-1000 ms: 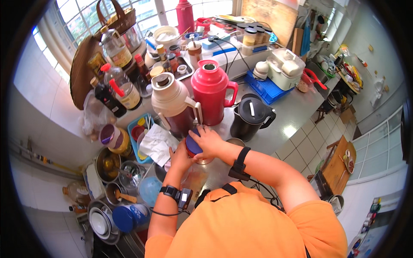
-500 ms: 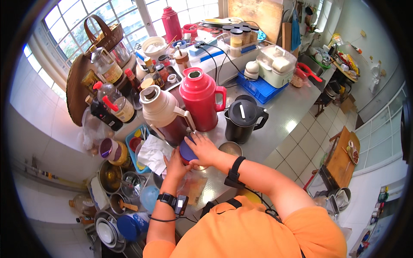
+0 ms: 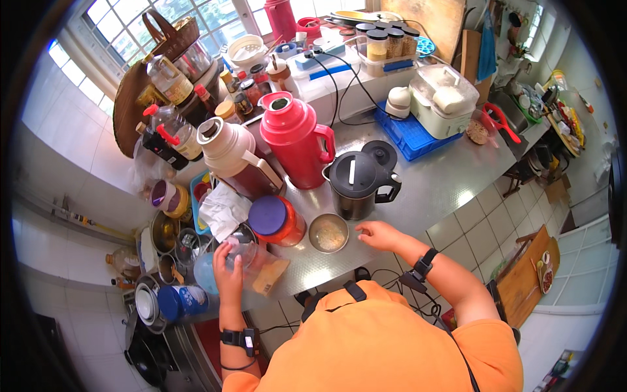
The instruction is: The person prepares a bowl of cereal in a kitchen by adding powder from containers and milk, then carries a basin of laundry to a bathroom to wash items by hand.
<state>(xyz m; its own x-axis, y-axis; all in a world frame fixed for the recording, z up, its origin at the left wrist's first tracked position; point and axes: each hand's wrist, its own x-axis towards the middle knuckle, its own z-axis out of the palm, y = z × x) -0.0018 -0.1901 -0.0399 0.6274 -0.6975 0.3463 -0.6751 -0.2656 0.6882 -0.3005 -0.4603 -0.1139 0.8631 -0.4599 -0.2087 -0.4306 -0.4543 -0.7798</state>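
A jar with a purple lid and orange-red body [image 3: 292, 225] stands on the metal counter, apart from both hands. To its right sits a small metal bowl [image 3: 328, 233] with something pale in the bottom. My right hand [image 3: 381, 236] hovers just right of the bowl, fingers loosely bent and holding nothing. Left of the jar, my left hand [image 3: 228, 271] has its fingers apart at the edge of a clear plastic bag [image 3: 251, 260] with a tan patch; I cannot tell whether it touches it.
Behind the jar stand a cream-and-maroon thermos [image 3: 230, 157], a red thermos [image 3: 297, 145] and a black kettle [image 3: 353, 186]. Bottles [image 3: 179, 134] crowd the back left. A white cloth [image 3: 224, 210] lies left of the jar. A blue tray [image 3: 418, 134] carries a steamer [image 3: 441, 98].
Both hands have let go of the purple-lidded jar. My left hand moved left and nearer to me, my right hand moved right past the bowl. The view has also shifted.
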